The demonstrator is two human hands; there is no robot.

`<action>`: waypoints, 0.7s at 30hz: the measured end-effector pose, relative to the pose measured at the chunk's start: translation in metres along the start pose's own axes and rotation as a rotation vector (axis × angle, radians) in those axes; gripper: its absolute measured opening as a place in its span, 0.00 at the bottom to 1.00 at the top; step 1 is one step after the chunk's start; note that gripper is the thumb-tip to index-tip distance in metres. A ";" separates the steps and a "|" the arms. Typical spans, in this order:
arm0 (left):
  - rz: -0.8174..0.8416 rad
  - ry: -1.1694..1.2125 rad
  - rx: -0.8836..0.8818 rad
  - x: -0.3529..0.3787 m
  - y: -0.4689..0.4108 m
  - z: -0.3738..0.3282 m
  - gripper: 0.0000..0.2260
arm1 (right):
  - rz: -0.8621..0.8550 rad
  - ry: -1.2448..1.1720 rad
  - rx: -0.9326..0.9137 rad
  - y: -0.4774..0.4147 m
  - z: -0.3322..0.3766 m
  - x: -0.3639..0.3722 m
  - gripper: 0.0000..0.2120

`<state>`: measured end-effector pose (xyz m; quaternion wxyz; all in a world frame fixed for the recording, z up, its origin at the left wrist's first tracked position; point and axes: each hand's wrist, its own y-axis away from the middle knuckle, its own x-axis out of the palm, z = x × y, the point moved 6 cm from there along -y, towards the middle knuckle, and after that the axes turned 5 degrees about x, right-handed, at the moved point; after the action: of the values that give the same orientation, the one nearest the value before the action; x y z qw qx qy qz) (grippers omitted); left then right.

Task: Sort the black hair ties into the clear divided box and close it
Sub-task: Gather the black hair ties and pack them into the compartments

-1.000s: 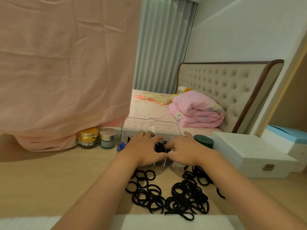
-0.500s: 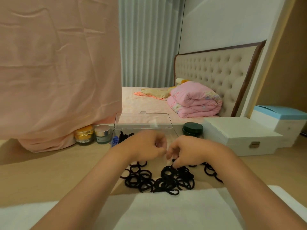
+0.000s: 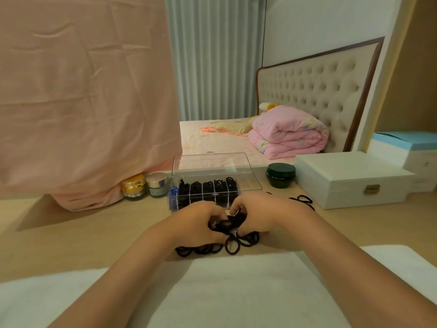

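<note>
Back from the open clear divided box (image 3: 251,183), the left hand (image 3: 198,221) and right hand (image 3: 259,214) now curl round a fresh bunch of black hair ties (image 3: 227,225), so sorting continues.

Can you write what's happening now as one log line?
step: gathering | left hand: grips bunch of hair ties | right hand: grips same bunch | clear box: open, partly filled | loose ties: on table

A pink cloth (image 3: 82,91) is hanging at upper left, grey curtains (image 3: 212,55) are hanging top centre, and a tufted headboard (image 3: 314,91) is backing the bed (image 3: 212,140) at right.
</note>
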<state>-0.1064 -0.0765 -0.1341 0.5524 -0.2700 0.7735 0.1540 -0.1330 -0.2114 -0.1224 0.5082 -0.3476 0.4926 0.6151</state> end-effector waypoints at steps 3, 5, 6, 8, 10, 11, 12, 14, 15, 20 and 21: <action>0.006 0.177 -0.092 -0.014 0.007 0.017 0.07 | -0.128 -0.010 -0.032 0.002 -0.002 -0.015 0.19; -0.046 0.264 -0.146 -0.031 0.012 0.025 0.06 | -0.268 -0.072 -0.039 0.000 -0.001 -0.023 0.14; -0.069 0.250 -0.164 -0.039 0.014 0.029 0.06 | -0.310 -0.080 -0.043 -0.003 0.001 -0.021 0.13; -0.054 0.159 -0.181 -0.047 0.017 0.034 0.05 | -0.299 0.014 -0.051 -0.011 0.008 -0.008 0.12; 0.022 0.099 -0.182 -0.043 0.018 0.035 0.04 | -0.238 0.167 -0.042 -0.020 0.011 0.009 0.14; 0.058 0.088 -0.183 -0.039 0.018 0.034 0.04 | -0.211 0.229 -0.034 -0.022 0.012 0.014 0.15; 0.086 0.068 -0.187 -0.035 0.017 0.034 0.03 | -0.192 0.273 -0.032 -0.023 0.014 0.016 0.15; 0.110 -0.006 -0.202 -0.034 0.016 0.035 0.05 | -0.180 0.287 -0.047 -0.023 0.015 0.015 0.15; 0.100 -0.038 -0.207 -0.036 0.016 0.037 0.07 | -0.183 0.276 -0.052 -0.023 0.016 0.014 0.14; 0.081 -0.040 -0.154 -0.037 0.017 0.039 0.12 | -0.262 0.227 -0.081 -0.015 0.018 0.006 0.05; 0.108 -0.012 -0.149 -0.033 0.017 0.037 0.11 | -0.283 0.158 -0.087 -0.012 0.017 0.000 0.05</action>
<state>-0.0799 -0.0355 -0.1171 0.5263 -0.2674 0.7699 0.2423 -0.1201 -0.1955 -0.1213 0.5337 -0.4825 0.4500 0.5291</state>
